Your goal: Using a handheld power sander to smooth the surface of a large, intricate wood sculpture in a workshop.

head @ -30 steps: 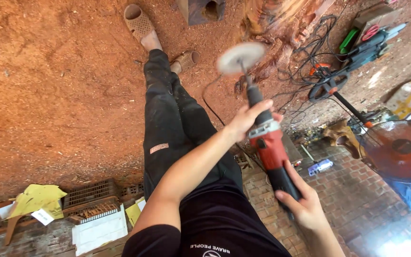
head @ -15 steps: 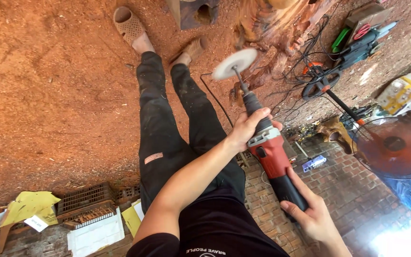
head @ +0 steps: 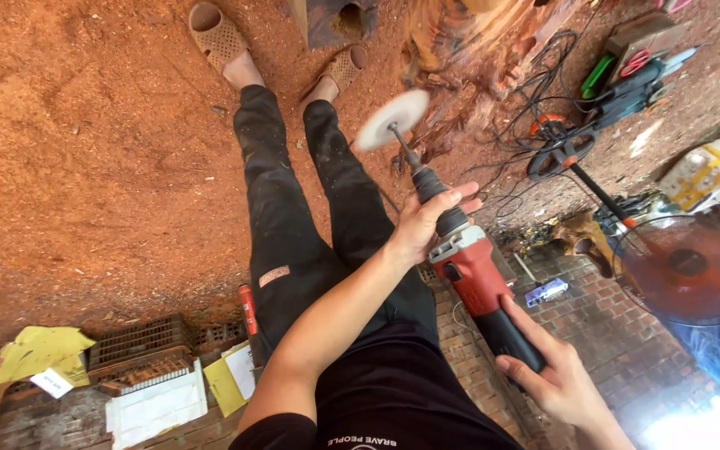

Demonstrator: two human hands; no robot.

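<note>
Head view is showing, largest first, a floor of red sawdust (head: 85,142) spreading across the whole left side, with a brick-paved strip (head: 610,333) running along the lower right. The person's legs in black trousers (head: 293,217) are stretching away to sandalled feet (head: 218,37). A dusty standing fan (head: 685,267) is sitting at the right, and a carved wood stump (head: 468,42) is standing beyond the feet, with tangled black cables (head: 535,108) lying beside it. The red power grinder (head: 472,279) is being held out over the legs, its long shaft pointing towards the stump. The left hand (head: 431,221) is wrapping its fingers (head: 460,200) closed around the dark neck just behind the shaft, apparently to steady and aim the tool, while the right hand (head: 556,379) is gripping the black rear handle with closed fingers, likely for support and control. The white buffing wheel (head: 392,119) at the tip is blurring, so it appears to be spinning, and it is hanging in the air near the stump but not touching it. Compared with the picture half a second back, the wheel is sitting slightly lower in the view, and the feet are lying nearer the top edge, while both grips are remaining the same.
</note>
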